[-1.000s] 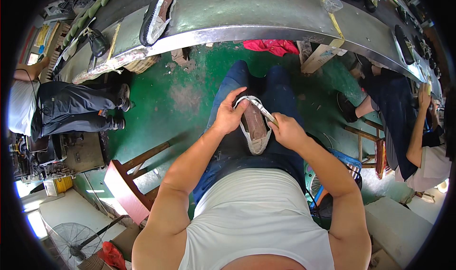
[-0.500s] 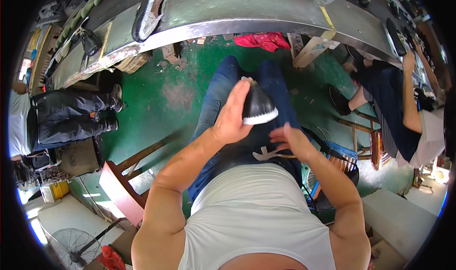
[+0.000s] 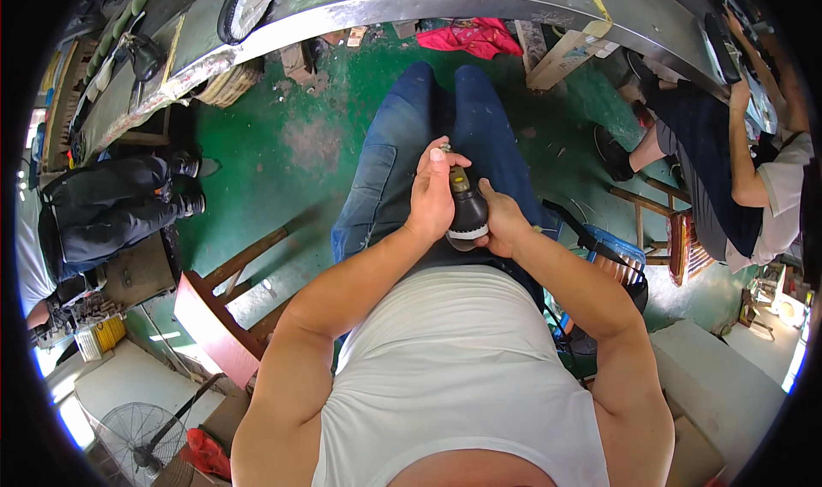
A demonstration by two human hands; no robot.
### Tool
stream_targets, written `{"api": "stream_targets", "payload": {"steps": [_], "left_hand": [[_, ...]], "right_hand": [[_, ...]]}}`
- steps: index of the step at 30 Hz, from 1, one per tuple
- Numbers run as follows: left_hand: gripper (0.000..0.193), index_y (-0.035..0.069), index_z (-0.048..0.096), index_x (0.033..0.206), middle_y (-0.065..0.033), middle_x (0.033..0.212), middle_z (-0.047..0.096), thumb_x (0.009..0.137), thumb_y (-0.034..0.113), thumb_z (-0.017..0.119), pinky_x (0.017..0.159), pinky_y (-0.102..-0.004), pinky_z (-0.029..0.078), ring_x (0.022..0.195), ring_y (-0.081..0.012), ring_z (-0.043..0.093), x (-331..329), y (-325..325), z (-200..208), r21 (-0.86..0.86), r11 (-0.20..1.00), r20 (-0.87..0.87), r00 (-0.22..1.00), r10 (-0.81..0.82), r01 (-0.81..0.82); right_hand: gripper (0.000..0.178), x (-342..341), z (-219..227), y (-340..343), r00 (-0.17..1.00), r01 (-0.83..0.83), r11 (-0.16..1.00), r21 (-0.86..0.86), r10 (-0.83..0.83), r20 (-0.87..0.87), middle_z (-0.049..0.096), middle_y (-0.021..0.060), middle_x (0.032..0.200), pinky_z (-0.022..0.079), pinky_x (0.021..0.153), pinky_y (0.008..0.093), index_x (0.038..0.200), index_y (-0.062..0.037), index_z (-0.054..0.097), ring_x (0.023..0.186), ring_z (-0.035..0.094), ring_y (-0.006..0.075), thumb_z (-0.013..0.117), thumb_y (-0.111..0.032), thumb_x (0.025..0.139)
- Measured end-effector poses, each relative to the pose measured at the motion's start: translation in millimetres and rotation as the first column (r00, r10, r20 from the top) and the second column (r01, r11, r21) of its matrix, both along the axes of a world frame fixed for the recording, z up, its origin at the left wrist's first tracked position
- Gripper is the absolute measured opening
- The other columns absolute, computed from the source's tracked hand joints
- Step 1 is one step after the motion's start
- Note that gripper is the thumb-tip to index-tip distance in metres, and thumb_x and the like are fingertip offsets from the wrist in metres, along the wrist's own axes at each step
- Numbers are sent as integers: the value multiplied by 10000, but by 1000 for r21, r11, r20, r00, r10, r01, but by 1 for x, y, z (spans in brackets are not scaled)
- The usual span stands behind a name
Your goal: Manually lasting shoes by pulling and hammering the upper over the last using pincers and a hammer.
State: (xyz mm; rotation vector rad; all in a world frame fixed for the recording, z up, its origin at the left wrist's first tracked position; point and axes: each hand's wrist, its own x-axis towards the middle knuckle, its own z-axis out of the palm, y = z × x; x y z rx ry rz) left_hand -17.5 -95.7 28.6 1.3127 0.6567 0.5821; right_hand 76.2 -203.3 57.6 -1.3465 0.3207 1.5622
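Note:
A black shoe upper (image 3: 467,209) with a white strip along its edge is held over my lap, its near end toward my white top. My left hand (image 3: 431,197) closes on its left side, thumb up and fingers bent across the far end. On the other side, my right hand (image 3: 505,221) wraps round the near part, fingertips partly hidden beneath it. A yellowish patch shows on the shoe's far part between my hands. My blue jeans (image 3: 385,157) lie beneath.
A metal-edged bench (image 3: 411,9) runs across the far side, bearing another black shoe (image 3: 242,9). Red cloth (image 3: 471,37) lies below it. A pink-topped stool (image 3: 214,328) and a fan (image 3: 141,436) stand left; a blue chair (image 3: 610,256) stands right. People work at left (image 3: 111,197) and right (image 3: 711,153).
My right hand has moved from open beside a hammer on my lap onto the shoe. The shoe has turned between my hands, and the hammer head no longer shows. The bench sits higher in view.

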Motion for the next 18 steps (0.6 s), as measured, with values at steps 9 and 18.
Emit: {"api": "stream_targets", "payload": {"steps": [9,18], "left_hand": [[567,-12,677,890,-129,1232,553,1080,410,349,1004,-318,374,1103,-188,511,7,16,-11,-147,988,108,994,-18,34],[438,22,639,971,-55,1073,581,1072,381,408,940,-296,410,1015,-143,528,14,25,-9,-333,942,50,998,-23,38]], "right_hand": [[488,4,-8,-9,968,-227,974,-7,226,109,588,85,760,356,344,313,1045,-44,537,486,543,166,315,-479,1072],[705,43,45,0,-116,-778,618,-113,36,993,480,198,1418,422,1065,440,1374,-15,485,1295,482,373,743,-389,834]]}}
